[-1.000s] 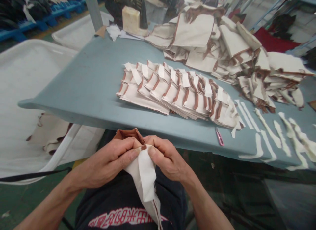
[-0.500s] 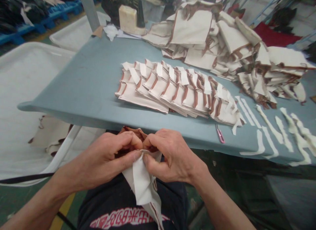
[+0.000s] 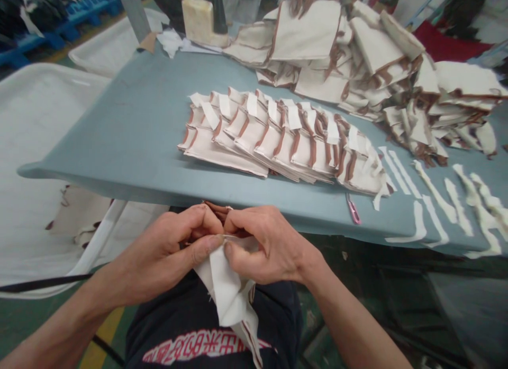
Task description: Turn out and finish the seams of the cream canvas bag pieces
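Observation:
Over my lap, just in front of the table edge, both hands pinch the top edge of a cream fabric piece (image 3: 232, 300) with brown trim. My left hand (image 3: 186, 247) grips it from the left, thumb and fingers closed on the edge. Close beside it, my right hand (image 3: 268, 245) pinches the same edge, the fingertips of both hands almost touching. A white strip hangs down from the pinched spot, and brown material shows behind the fingers. On the table lies an overlapping row of similar cream pieces (image 3: 278, 144) with white strips on them.
The blue-grey table (image 3: 95, 131) spans the view. A pink-handled cutter (image 3: 353, 209) lies near its front edge, beside loose white strips (image 3: 434, 192). A large heap of cream and brown pieces (image 3: 305, 33) fills the back. White bins (image 3: 35, 110) stand at the left.
The view has shifted slightly, so the table things sit a little higher and further left. Both hands keep their pinch on the fabric, with only small finger movement.

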`<state>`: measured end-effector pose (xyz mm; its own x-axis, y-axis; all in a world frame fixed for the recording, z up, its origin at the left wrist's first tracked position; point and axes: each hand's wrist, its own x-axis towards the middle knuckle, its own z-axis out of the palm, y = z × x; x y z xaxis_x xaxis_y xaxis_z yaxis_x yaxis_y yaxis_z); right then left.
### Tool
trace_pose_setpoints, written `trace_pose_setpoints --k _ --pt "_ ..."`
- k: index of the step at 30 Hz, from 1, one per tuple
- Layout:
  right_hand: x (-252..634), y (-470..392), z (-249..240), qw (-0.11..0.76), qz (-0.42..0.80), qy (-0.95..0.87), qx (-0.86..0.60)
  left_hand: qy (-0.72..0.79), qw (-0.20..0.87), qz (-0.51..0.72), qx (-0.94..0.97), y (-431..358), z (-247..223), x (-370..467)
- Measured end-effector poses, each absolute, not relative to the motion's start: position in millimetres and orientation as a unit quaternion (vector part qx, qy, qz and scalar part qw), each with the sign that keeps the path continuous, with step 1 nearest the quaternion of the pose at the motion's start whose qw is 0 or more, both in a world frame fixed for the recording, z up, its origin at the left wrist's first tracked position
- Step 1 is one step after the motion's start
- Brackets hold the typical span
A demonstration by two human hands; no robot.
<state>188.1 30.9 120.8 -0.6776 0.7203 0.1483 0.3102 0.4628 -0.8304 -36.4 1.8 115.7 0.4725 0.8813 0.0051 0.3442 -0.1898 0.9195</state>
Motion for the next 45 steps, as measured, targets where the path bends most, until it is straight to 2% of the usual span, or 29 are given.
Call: trace_pose_setpoints --k 5,12,19,22,27,30,33,39,45 --pt "190.3 28.8 112.9 0.244 0.493 -0.769 -0.326 0.412 0.459 0.278 0.736 3.1 115.5 -33.8" --pt "194.9 31.9 117.1 0.176 0.591 -0.711 -0.339 0.399 0.361 0.277 0.796 -2.9 105.5 -39.6" --pt "198.8 32.4 101.3 0.181 0.708 -0.614 -0.298 0.317 0.266 0.304 0.858 -3.9 98.0 -46.0" --pt "199.4 29.4 99.0 0.18 0.679 -0.647 -0.297 0.303 0.253 0.297 0.87 -3.6 95.9 -46.2" --pt "201.0 20.5 108.4 0.214 0.486 -0.787 -0.314 0.321 0.257 0.284 0.866 -8.1 92.6 -47.5" --pt "202.9 16.4 111.0 0.227 0.46 -0.798 -0.315 0.305 0.275 0.264 0.873 -10.2 90.1 -48.6" --pt "204.2 13.2 107.6 0.225 0.52 -0.753 -0.335 0.271 0.267 0.251 0.89 -10.5 85.7 -47.7" --pt "196.3 2.9 92.9 0.237 0.728 -0.53 -0.364 0.242 0.152 0.256 0.923 -7.9 76.8 -42.4" --pt "192.2 -1.6 91.5 0.25 0.775 -0.466 -0.347 0.245 0.218 0.351 0.877 -11.1 84.2 -35.0"
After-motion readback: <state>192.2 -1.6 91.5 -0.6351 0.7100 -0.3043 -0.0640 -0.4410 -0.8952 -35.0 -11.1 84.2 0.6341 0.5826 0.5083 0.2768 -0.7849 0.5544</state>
